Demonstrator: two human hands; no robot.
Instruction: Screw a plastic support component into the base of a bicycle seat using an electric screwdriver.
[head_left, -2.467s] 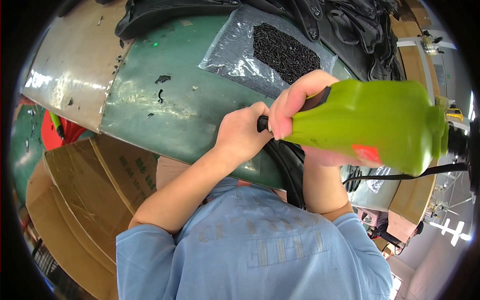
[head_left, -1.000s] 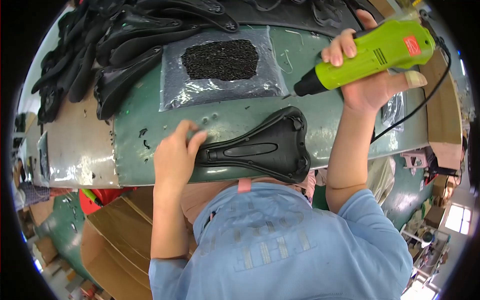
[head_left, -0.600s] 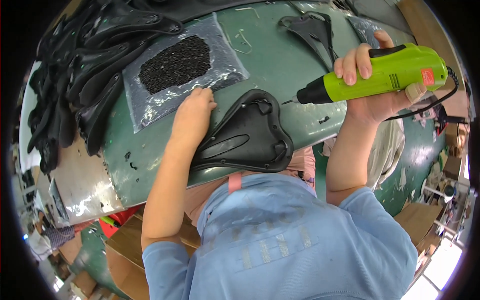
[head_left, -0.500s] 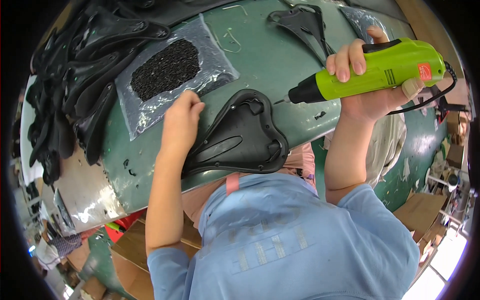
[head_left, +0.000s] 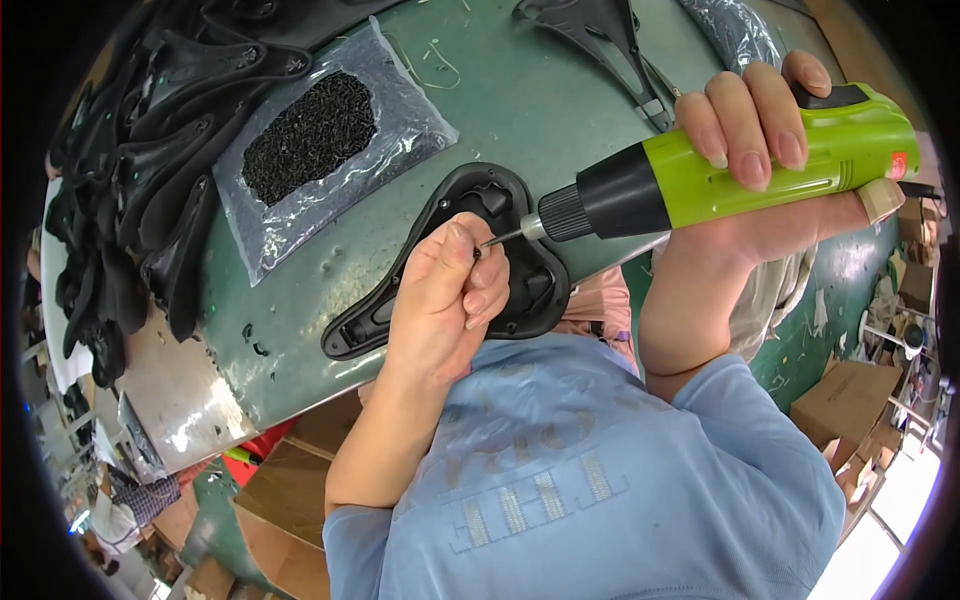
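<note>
In my right hand point(head_left: 750, 135) is a green and black electric screwdriver point(head_left: 690, 190), held with fingers wrapped over its body and the bit pointing left. My left hand point(head_left: 440, 295) pinches a small dark screw point(head_left: 478, 254) between thumb and forefinger, right at the bit's tip. Beneath both lies a black bicycle saddle point(head_left: 530, 275), underside up at the table's near edge. My left hand covers part of its middle. Beyond it rests a clear plastic bag point(head_left: 265, 240) filled with small black screws point(head_left: 310, 135).
Black saddles point(head_left: 170, 150) are heaped at the left of the green table point(head_left: 300, 330). Another black saddle part point(head_left: 600, 40) lies at the far side, near a second plastic bag point(head_left: 735, 30). Cardboard boxes point(head_left: 290, 500) stand below the near edge.
My left hand has moved right from beside the bag to over the saddle, meeting the bit with a screw. The screwdriver has come nearer and shifted left. The saddle has turned slightly.
</note>
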